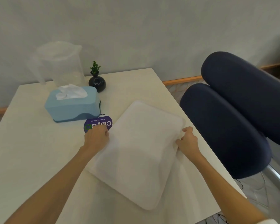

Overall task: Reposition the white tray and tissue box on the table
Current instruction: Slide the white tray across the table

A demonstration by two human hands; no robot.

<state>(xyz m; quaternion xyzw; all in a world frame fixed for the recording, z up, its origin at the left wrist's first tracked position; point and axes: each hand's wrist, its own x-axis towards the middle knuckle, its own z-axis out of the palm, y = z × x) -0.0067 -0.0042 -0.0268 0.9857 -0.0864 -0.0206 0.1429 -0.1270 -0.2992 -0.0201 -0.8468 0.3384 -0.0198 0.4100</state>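
Presently, step in hand: moving the tray (137, 152), with the tissue box (73, 105) untouched so far. Left hand (96, 137) holds the tray's left long edge, grip closed over the rim near the far corner; right hand (187, 141) holds the opposite edge, fingers curled under and thumb on top, grip likewise closed on the tray. Tray: white, rectangular, rounded corners, shallow, apparently empty; lies skewed on the bench (31, 151), right of centre, its far right corner close to the bench edge. Whether it rests flat or is slightly lifted cannot be told. Tissue box: pale blue with darker base, white tissue standing from the top slot; sits at the far left of the bench, well apart from the tray. Between them, a round purple sticker (98, 124), partly under the left hand. Behind the box, a clear jug (61, 63) and a small plant (96, 78) in a dark vase. Next move, by judgement: an even two-handed slide or lift, keeping clear of the bench edge, before the box is taken up.
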